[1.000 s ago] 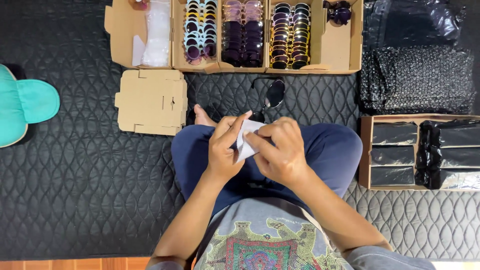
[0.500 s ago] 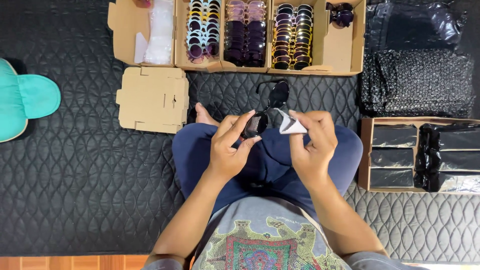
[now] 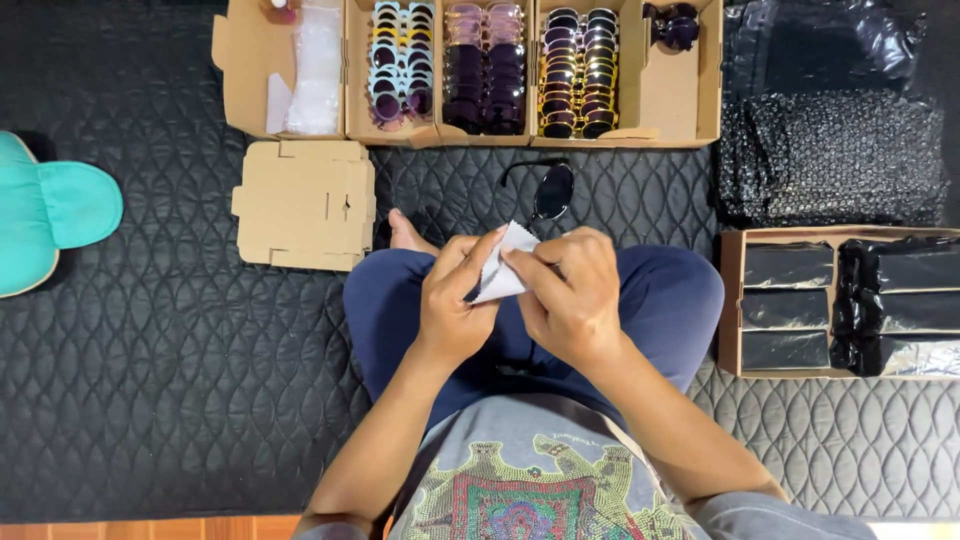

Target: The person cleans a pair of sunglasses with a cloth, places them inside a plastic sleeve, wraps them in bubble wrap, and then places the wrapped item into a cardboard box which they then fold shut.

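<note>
Head view, looking straight down at a person seated cross-legged on a black quilted mat [image 3: 180,400]. Left hand [image 3: 455,300]: fingers curled, pinching the left edge of a small white cloth [image 3: 503,268]. Right hand [image 3: 570,295]: fingers closed over the right side of the same cloth, thumb pressed on its face. Both hands meet above the lap, touching each other through the cloth. What the cloth may cover cannot be told.

Just beyond the hands, a pair of dark sunglasses [image 3: 548,190] lies on the mat, temples unfolded, between the knees and the row of boxes. A bare foot [image 3: 405,235] shows beside the left knee.

Further out, at the far edge of the mat:
- open cardboard boxes [image 3: 640,100] in a row, holding sunglasses stacked in columns (pale-framed, dark purple, gold-framed);
- the leftmost compartment holds clear plastic sleeves [image 3: 315,65].

To the left of the hands, a flat, unfolded cardboard blank [image 3: 305,205] lies on the mat. Well apart at the left edge sits a teal cushion [image 3: 50,210].

To the right, a cardboard tray [image 3: 730,300] holds black glossy pouches; black bubble wrap [image 3: 830,150] lies above it.
</note>
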